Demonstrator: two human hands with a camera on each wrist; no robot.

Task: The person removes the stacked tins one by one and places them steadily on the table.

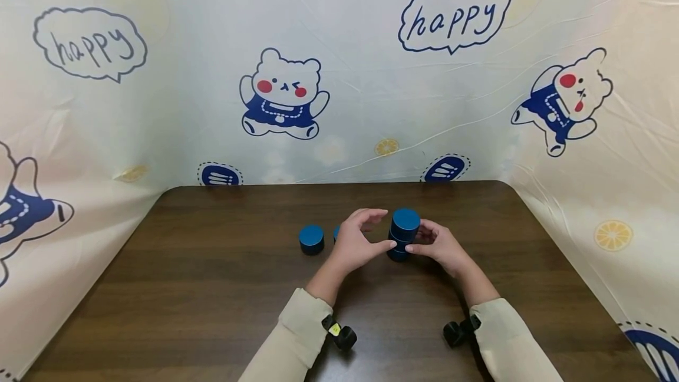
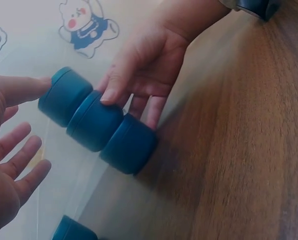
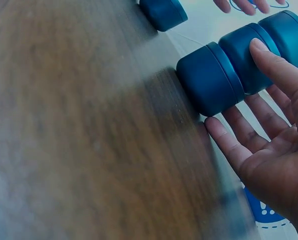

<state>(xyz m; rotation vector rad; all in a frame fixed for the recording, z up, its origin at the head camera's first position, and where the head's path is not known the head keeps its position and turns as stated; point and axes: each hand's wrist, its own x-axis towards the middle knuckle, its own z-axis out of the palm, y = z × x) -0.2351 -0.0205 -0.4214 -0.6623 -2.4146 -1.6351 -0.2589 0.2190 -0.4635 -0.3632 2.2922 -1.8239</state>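
Note:
Three small blue round tins with lids stand in an upright stack (image 1: 405, 230) on the wooden table. My right hand (image 1: 440, 246) holds the stack from the right, its thumb on the middle tin (image 2: 95, 122) and its fingers behind. At the left side is my left hand (image 1: 358, 240). In the left wrist view its thumb touches the top tin (image 2: 65, 97), while its other fingers spread apart, off the stack. The bottom tin (image 3: 209, 80) rests on the tabletop, close by the right hand's little finger.
A single blue tin (image 1: 311, 239) stands left of the hands. Another blue tin (image 1: 336, 233) is mostly hidden behind the left hand. The brown table (image 1: 201, 287) ends at a printed curtain (image 1: 350, 28) at the back.

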